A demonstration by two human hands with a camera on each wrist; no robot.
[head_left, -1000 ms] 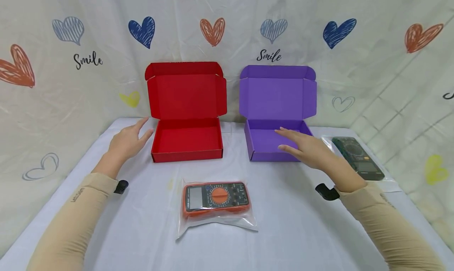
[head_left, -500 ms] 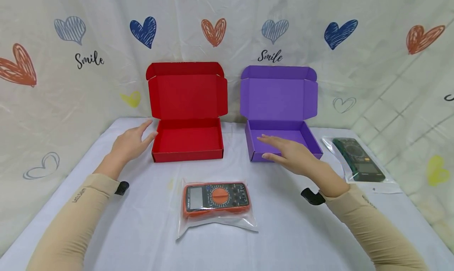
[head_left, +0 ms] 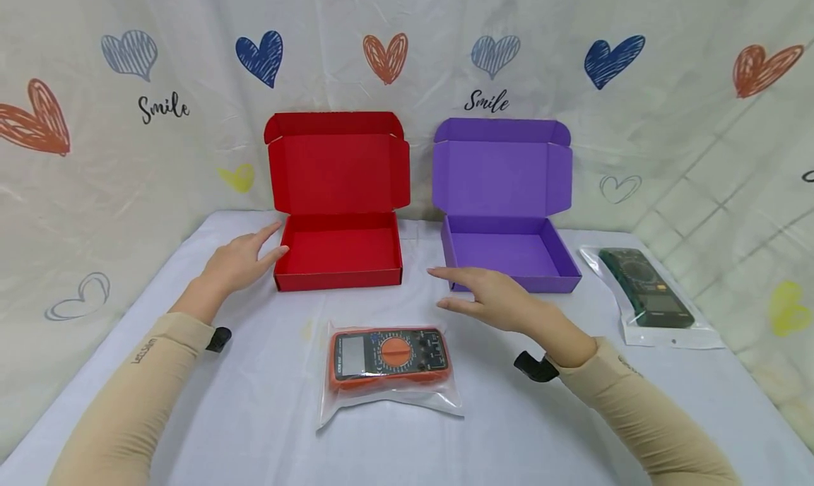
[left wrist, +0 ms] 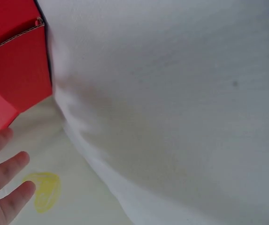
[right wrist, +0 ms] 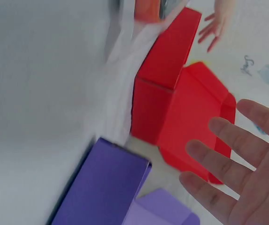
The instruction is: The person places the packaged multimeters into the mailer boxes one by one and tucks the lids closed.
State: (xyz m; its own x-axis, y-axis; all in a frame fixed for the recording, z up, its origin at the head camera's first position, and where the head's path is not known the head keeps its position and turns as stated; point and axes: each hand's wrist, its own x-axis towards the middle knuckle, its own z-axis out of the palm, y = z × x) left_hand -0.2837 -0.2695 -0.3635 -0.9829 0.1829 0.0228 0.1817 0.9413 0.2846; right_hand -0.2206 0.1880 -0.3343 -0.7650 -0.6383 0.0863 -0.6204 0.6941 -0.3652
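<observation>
Left hand (head_left: 240, 261) is hovering at the left side of the red box (head_left: 339, 280), fingers spread, contact unclear. Red box is standing lid-up. Orange multimeter (head_left: 389, 357), bagged, is lying on the white tablecloth (head_left: 254, 415) between the forearms, nearer the person than both boxes. Right hand (head_left: 486, 297) is hovering before the near-left corner of the purple box (head_left: 548, 284), fingers spread. Purple box is standing lid-up. Green multimeter (head_left: 646, 288), bagged, is lying far right.

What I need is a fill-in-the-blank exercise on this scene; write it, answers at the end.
The hand nearest the red box is the person's ____ one.
In the head view, the right hand partly covers the ____ box.
The rightmost multimeter is coloured ____.
In all, ____ multimeters lie in clear bags.
Answers: left; purple; green; two.
</observation>
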